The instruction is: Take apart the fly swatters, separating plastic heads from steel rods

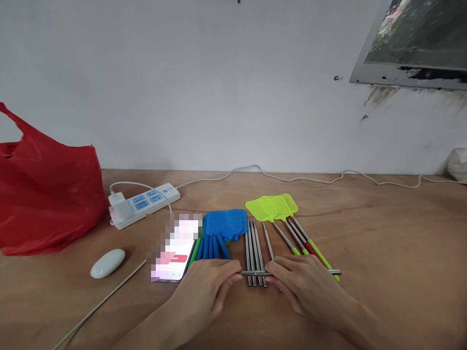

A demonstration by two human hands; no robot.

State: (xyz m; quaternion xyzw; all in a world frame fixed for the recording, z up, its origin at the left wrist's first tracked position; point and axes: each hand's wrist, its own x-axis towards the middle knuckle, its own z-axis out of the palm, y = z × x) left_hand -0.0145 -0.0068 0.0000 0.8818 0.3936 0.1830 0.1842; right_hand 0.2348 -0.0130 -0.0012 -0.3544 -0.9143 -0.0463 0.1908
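The rod (pixel 255 273) lay crosswise at the front middle of the table (pixel 383 253), level above the near ends of the loose rods (pixel 255 250); contact between them could not be told. Both hands were closed on it: the left hand (pixel 215 279) pinched its nine o'clock end between thumb and fingertips, and the right hand (pixel 304 279) was wrapped further along, the far end apparently jutting out at three o'clock. Two grips set apart presumably steadied it and left a short length bare between them. Taking that gap as the clock's centre, the loose rods ran toward twelve, side by side, probably so that each could be lifted singly; a lone rod (pixel 269 240) slanted toward one, apart from them. Yellow swatters (pixel 296 232) fanned between one and two, heads overlapping, likely to save room. Blue heads (pixel 226 223) were piled at eleven, with blue handles (pixel 210 248) at ten, seemingly sorted by kind and within easy reach. The phone (pixel 178 248) lay face up just beyond those, toward nine, perhaps so its lit screen could be seen. The mouse (pixel 108 263) sat at nine; the power strip (pixel 146 204) stood back at ten, near the wall (pixel 219 97), its cord (pixel 302 178) trailing along the wall's foot. The red bag (pixel 47 194) slumped furthest out, between nine and ten, clear of both arms.
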